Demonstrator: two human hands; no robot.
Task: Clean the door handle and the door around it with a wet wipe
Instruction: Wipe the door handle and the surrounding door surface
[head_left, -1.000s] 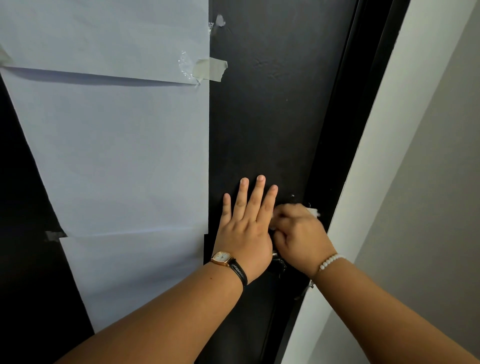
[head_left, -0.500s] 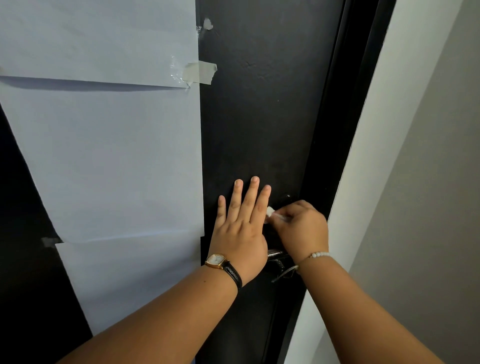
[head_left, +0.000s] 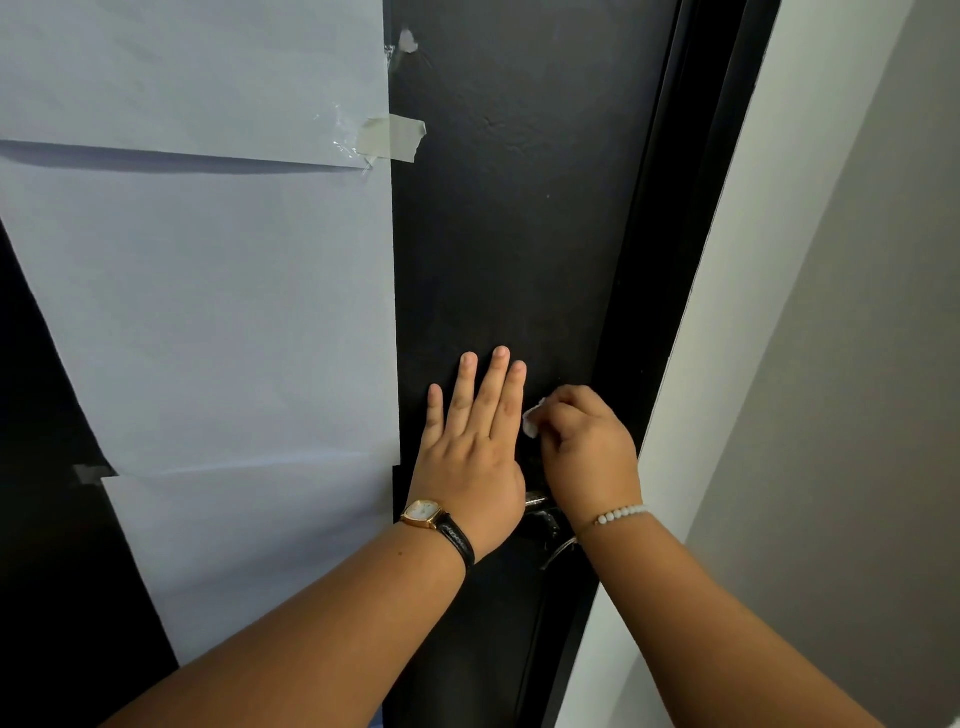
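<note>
Black door (head_left: 519, 234) fills the head view, with white paper sheets (head_left: 208, 312) taped over its left part and a pale wall (head_left: 831, 364) to the right of the frame.

Head view: left hand (head_left: 470, 457) lies flat on the door, fingers spread and extended, holding nothing. Right hand (head_left: 587, 452) is curled, fingers pinched on a small wet wipe (head_left: 532, 423), only a white corner showing. The wipe is against the door just above the door handle (head_left: 543, 512), which is mostly hidden beneath both hands; a metallic part shows between the wrists.

Risks, as judgement:
- Wipe is bunched small, so it may slip from the pinch or clean only a narrow strip.
- A leftward stroke could wet the paper edge or lift the tape (head_left: 392, 137).
- Handle is not seen being wiped and could be missed.
- Pressing on the lever could unlatch the door.
</note>
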